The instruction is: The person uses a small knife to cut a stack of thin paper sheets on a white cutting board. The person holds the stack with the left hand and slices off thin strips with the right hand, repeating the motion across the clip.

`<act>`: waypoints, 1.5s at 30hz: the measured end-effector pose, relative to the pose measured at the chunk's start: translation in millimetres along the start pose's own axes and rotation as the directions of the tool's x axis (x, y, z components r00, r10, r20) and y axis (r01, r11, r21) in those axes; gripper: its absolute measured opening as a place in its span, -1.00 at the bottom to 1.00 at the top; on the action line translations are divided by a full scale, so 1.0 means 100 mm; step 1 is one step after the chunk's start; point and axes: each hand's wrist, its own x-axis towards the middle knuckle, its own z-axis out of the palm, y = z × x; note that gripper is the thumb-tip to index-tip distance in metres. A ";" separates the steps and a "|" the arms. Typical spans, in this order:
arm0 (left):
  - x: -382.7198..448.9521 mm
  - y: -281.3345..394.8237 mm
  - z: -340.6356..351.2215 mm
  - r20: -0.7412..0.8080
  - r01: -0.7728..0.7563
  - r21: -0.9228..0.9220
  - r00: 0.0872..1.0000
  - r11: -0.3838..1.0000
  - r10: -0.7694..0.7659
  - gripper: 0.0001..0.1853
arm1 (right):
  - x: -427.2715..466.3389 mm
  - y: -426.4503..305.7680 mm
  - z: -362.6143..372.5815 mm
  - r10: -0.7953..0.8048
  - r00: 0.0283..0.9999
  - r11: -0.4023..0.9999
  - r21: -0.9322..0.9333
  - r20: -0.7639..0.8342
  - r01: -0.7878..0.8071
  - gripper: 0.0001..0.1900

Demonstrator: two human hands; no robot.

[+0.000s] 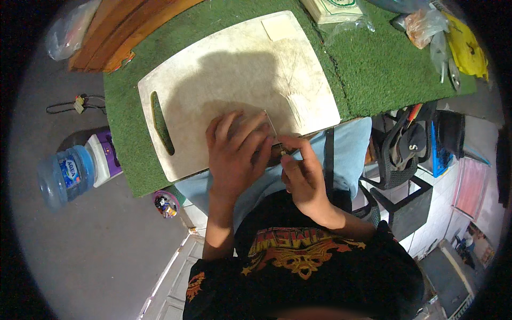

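A thin white strip [271, 123] runs from beside the fingertips of my left hand [238, 148] down towards my right hand [302, 172]. My left hand is blurred, its fingers bent over the near part of a worn white cutting board [236, 80]; whether it grips the strip is unclear. Between thumb and forefinger, my right hand pinches a small thin piece with a brass-coloured end [283, 152], at the board's near edge. To the right on the board lies a bunch of fine white strips [296, 109]. A pale square sheet [279, 28] rests at the far right corner.
Green artificial turf [372, 72] covers the table. A packet in clear plastic [334, 11], plastic bags [428, 26] and a yellow bag [466, 48] lie at the far right. An Aqua water bottle [68, 174] stands left; a black chair [392, 160] is at right.
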 end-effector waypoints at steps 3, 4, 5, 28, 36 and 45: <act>0.01 0.01 0.00 -0.003 0.020 -0.006 1.000 1.000 -0.020 -0.84 | 0.01 0.01 0.07 -0.050 0.999 0.997 0.057 -0.011 0.050 -0.70; 0.01 0.01 0.01 -0.006 0.019 -0.011 1.000 1.000 -0.019 -0.84 | 0.01 0.01 0.07 -0.069 0.997 0.996 0.054 -0.021 0.070 -0.70; 0.01 0.01 0.01 -0.009 0.018 -0.016 1.000 1.000 -0.019 -0.84 | 0.01 0.01 0.09 -0.089 0.996 0.995 0.050 -0.031 0.090 -0.71; 0.06 0.06 -0.02 -0.019 0.040 -0.016 0.999 0.999 -0.040 -0.77 | 0.06 -0.03 0.13 -0.067 0.995 0.995 -0.082 -0.072 0.061 -0.75; 0.04 0.05 -0.01 -0.008 0.033 -0.002 0.999 0.999 -0.033 -0.79 | 0.02 -0.04 0.10 -0.019 0.999 0.997 -0.078 -0.050 0.015 -0.74; 0.05 0.06 -0.01 0.012 0.046 -0.013 0.999 0.999 -0.045 -0.80 | 0.03 0.05 0.09 -0.111 0.992 0.993 -0.054 -0.061 0.107 -0.81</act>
